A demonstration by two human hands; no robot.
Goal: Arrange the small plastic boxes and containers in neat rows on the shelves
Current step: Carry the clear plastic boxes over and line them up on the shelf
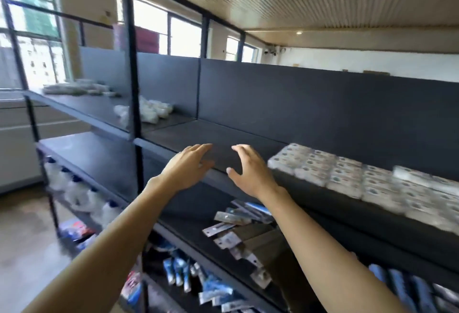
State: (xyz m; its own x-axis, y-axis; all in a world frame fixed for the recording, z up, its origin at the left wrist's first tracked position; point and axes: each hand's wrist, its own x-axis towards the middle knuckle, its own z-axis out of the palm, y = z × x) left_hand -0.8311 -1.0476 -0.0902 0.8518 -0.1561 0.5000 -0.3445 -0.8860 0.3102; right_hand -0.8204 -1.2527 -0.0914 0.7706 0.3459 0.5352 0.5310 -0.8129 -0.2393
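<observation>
Small clear plastic boxes (347,173) with printed labels stand in tight rows on the dark upper shelf (188,134), from the middle to the right edge. My left hand (190,166) and my right hand (248,170) hover side by side over the shelf's front edge, just left of the rows. Both have loosely spread fingers and hold nothing. The right hand is a short gap from the nearest box. More clear packs (149,110) lie heaped further left on the same shelf level.
A black upright post (134,89) divides the shelving. The shelf below holds flat carded packets (238,223) and a cardboard piece. White bottles with blue caps (82,193) line a lower left shelf. Blue packets (188,275) fill the bottom shelf.
</observation>
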